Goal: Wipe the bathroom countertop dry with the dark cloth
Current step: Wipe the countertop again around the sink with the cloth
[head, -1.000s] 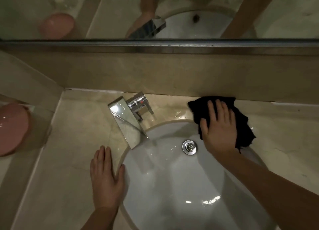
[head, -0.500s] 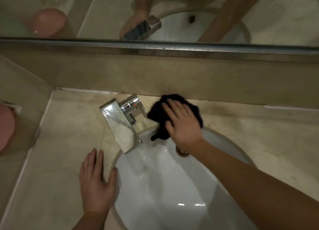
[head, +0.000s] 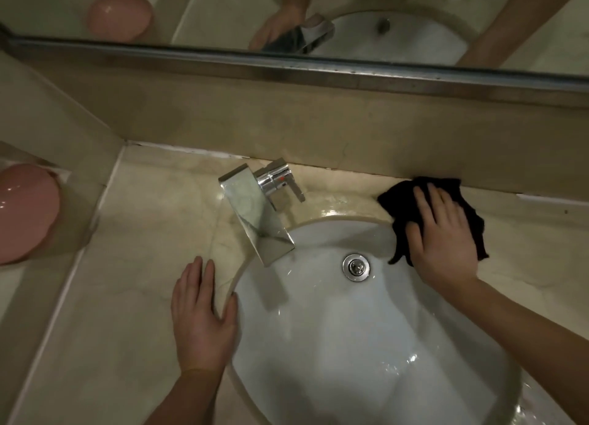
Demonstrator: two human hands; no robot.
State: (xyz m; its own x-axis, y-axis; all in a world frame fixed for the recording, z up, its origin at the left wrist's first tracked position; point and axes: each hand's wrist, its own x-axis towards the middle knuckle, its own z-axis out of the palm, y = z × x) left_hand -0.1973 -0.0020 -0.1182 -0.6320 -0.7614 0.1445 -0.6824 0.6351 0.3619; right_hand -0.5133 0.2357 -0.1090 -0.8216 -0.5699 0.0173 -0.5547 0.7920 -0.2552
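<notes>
Pressing the cloth [head: 404, 198] flat on the counter [head: 153, 233] behind the sink [head: 350, 345], your right hand [head: 443, 233] keeps its grip spread, while your left hand [head: 202, 316] lies open beside the basin.

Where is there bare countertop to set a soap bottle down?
The broadest bare patch on the countertop lies between the left wall edge, the faucet and the left hand. It is crowded behind the sink, where the right hand presses the dark cloth.
</notes>
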